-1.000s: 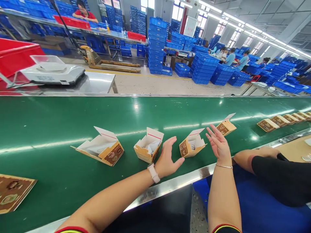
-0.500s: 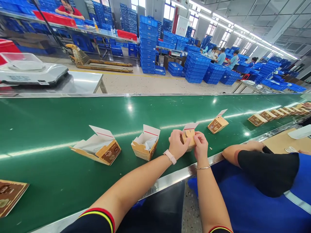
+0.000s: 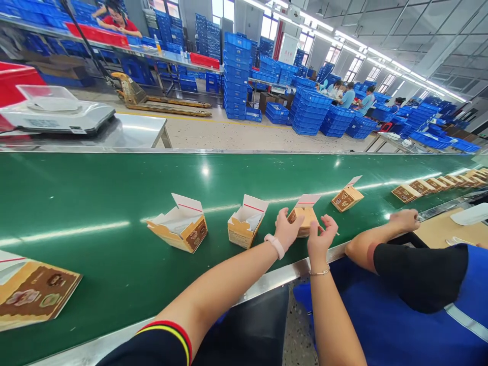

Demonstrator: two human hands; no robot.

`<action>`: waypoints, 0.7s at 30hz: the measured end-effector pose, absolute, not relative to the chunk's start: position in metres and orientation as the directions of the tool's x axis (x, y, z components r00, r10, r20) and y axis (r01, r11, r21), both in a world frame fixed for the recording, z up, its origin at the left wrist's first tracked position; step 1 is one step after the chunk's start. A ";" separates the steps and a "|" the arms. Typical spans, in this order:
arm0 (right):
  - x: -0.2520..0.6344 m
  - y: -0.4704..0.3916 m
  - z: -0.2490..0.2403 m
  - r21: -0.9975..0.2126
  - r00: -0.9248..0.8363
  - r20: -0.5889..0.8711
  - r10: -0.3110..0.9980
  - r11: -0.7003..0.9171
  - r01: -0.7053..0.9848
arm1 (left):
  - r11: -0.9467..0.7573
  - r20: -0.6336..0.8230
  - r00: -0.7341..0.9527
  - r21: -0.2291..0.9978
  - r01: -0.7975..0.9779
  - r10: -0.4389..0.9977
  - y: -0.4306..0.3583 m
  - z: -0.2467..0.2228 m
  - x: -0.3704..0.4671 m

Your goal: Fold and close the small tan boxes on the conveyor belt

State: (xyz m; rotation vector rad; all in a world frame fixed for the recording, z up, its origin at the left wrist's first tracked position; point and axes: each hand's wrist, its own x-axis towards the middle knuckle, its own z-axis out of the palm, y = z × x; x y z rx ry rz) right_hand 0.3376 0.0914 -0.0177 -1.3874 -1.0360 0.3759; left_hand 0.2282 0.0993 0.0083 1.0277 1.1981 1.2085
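Observation:
A small brown-and-tan carton (image 3: 307, 216) stands on the green conveyor belt between my hands. Its inner top flaps lie folded down, while the white lid with a red strip points up at the back. My left hand (image 3: 288, 231) holds the carton's left side, fingers curled round the near corner. Beside the right side, my right hand (image 3: 322, 236) is open, fingers bent and apart, just off the carton. To the left stand two open cartons, a nearer one (image 3: 242, 231) and a farther one (image 3: 194, 234), each with a silvery-white pouch inside.
Another carton (image 3: 346, 198) with its lid raised stands to the right, beyond it a row of closed cartons (image 3: 406, 193). A carton (image 3: 41, 295) enters at lower left. A co-worker's arm (image 3: 375, 239) reaches close on my right. The metal belt rail (image 3: 263, 284) runs before me.
The cartons on the left have travelled right along the belt. The held carton's flaps went from raised to flat, and my right hand came off it. The co-worker's hand rose.

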 end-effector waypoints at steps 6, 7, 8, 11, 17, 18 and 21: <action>0.356 0.100 -0.025 -0.517 0.178 0.679 0.712 0.292 0.804 | -0.321 0.296 0.316 0.947 0.028 0.901 0.008 0.012 0.163; 0.363 0.107 -0.022 -0.487 0.150 0.680 0.717 0.290 0.824 | -0.422 0.381 0.326 0.905 0.062 0.865 -0.001 0.009 0.151; 0.368 0.113 -0.018 -0.467 0.141 0.682 0.717 0.279 0.839 | -0.499 0.456 0.281 0.860 0.105 0.844 -0.006 0.005 0.140; 0.364 0.116 -0.010 -0.458 0.189 0.711 0.678 0.242 0.856 | -0.579 0.612 -0.025 0.760 0.295 0.791 0.003 -0.011 0.112; 0.289 0.081 -0.016 -0.544 -0.190 0.667 0.720 0.645 0.537 | -0.518 0.577 -0.004 0.735 0.438 0.817 0.067 -0.031 0.088; 0.281 0.081 -0.016 -0.582 -0.235 0.638 0.733 0.660 0.476 | -0.529 0.560 0.070 0.724 0.442 0.825 0.073 -0.031 0.090; 0.278 0.096 -0.010 -0.737 -0.263 0.516 0.815 0.579 0.348 | -0.528 0.509 0.188 0.686 0.500 0.840 0.081 -0.026 0.103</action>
